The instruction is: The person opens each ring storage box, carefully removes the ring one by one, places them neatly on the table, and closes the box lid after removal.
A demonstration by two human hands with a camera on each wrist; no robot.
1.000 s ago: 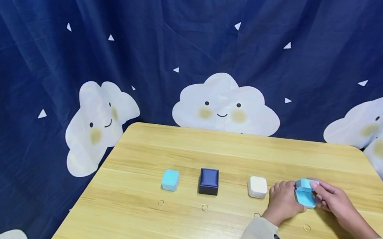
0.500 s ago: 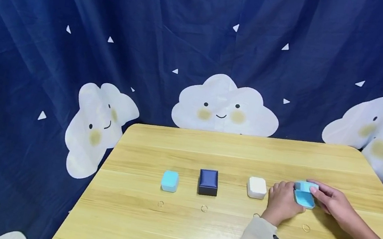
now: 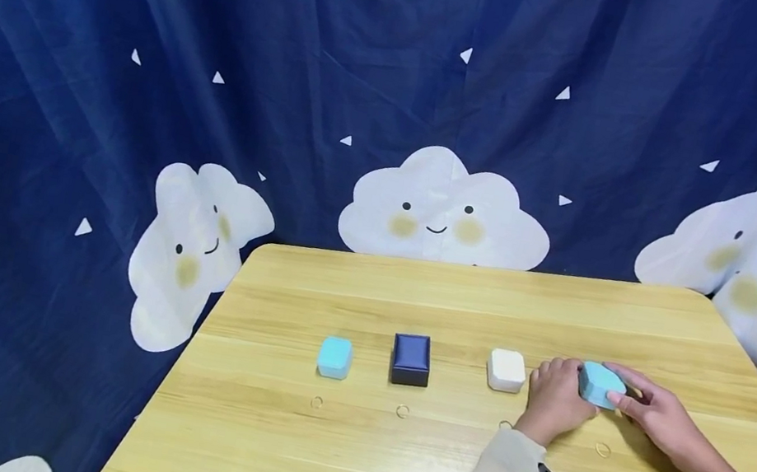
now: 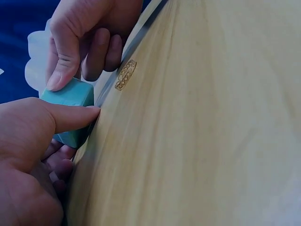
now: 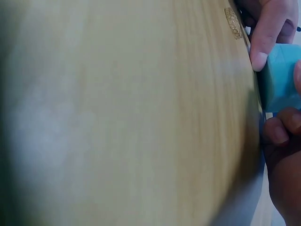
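Note:
A light blue ring box [image 3: 600,384] stands on the right part of the table with its lid down. My left hand [image 3: 556,399] grips it from the left, the thumb [image 4: 77,115] lying along its near side. From the right, my right hand [image 3: 657,412] holds the same box, thumb [image 4: 64,70] on the lid and the other fingers behind it. A thin gold ring [image 3: 602,450] lies on the table just in front of the box. In the left wrist view, an openwork gold ring [image 4: 126,75] lies beyond the hands.
To the left, a white ring box [image 3: 506,371], a dark blue ring box [image 3: 411,359] and another light blue ring box [image 3: 335,357] stand in a row. Gold rings [image 3: 402,411] lie before them, one partly behind my left sleeve. A blue cloud-print curtain [image 3: 327,94] hangs behind the table [image 3: 279,470].
The lid of the light blue box in my hands has come down from raised to shut, pressed by my right hand. My left hand stays at its side.

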